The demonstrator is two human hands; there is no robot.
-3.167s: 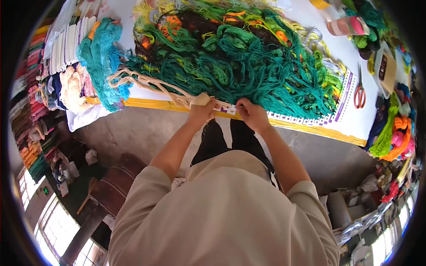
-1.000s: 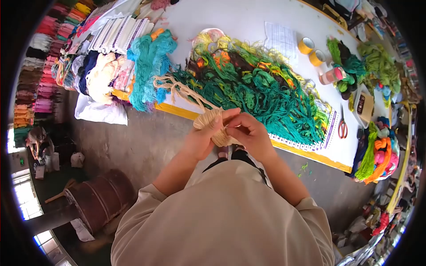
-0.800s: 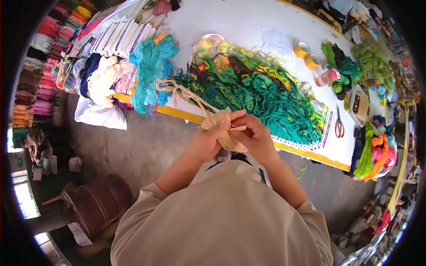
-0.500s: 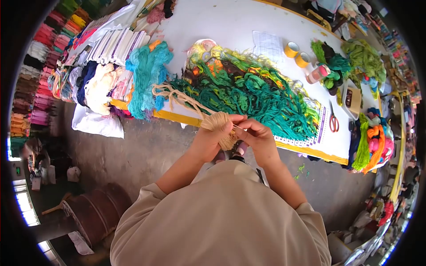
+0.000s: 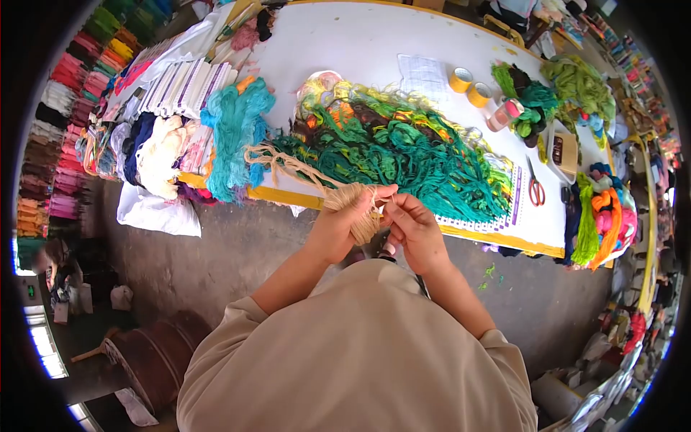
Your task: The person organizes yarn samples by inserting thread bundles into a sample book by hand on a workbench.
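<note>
The white surface (image 5: 374,43) is carrying a wide heap of green yarn (image 5: 403,155), spread flat so strands are lying within reach. In front of its edge, the left hand (image 5: 338,227) is gripping a beige yarn bundle (image 5: 354,205) to keep it taut, while the right hand (image 5: 414,230) is pinching one strand of it.

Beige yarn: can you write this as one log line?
left hand: holds beige yarn | right hand: pinches its strand | table: green yarn pile

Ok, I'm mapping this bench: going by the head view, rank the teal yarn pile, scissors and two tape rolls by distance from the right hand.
1. teal yarn pile, left, at the table edge.
2. scissors, right of the right hand.
3. tape rolls, far side.
Piles 1 and 2 are close; hedged.
</note>
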